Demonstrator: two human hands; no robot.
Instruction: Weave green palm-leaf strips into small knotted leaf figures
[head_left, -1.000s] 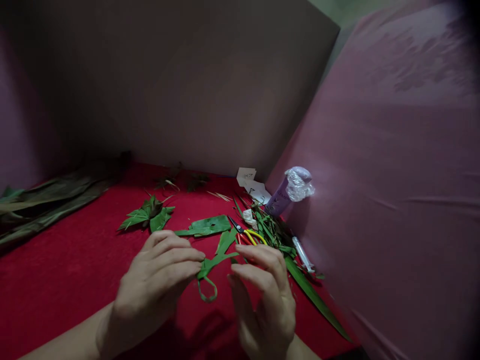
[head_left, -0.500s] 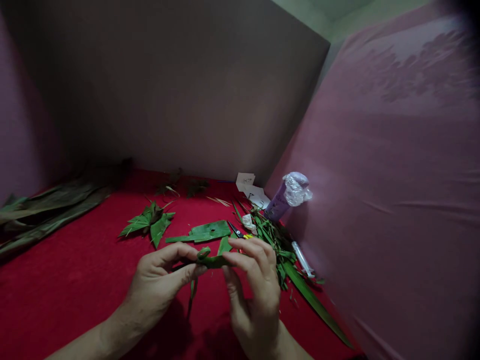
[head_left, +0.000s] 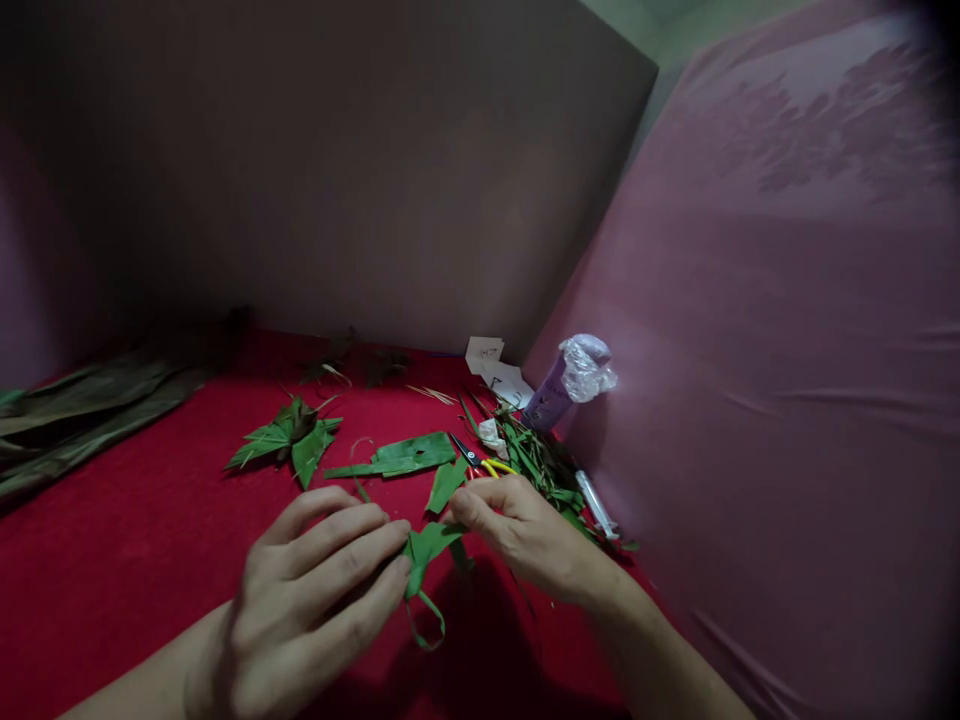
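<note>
Both bare hands hold one bright green strip of folded leaf (head_left: 427, 548) between them, low in the view and above a red cloth (head_left: 150, 560). Back upward, the left hand (head_left: 322, 590) lies with its fingers close together and their tips against the left end of the strip; its thumb is hidden. On the other side, the right hand (head_left: 517, 525) pinches the strip's right end narrowly between thumb and fingers. From the strip's lower end hangs a thin green loop (head_left: 442, 625).

Just beyond the right hand lie black-bladed scissors with red and yellow handles (head_left: 471, 456), partly covered by that hand. A small green leaf piece (head_left: 445, 485) and a broad, flat green leaf length (head_left: 412, 456) lie left of the blades. Farther left sits a spiky bundle of green leaves (head_left: 298, 435).

Right of the scissors, a heap of green leaf scraps (head_left: 544, 455) lies near a clear plastic syringe (head_left: 596, 505). Behind the heap stands a tilted purple container (head_left: 551, 395) with crumpled clear plastic (head_left: 587, 372) at its top, beside white paper pieces (head_left: 507, 383). Pale thin sticks (head_left: 432, 394) lie farther back.
</note>
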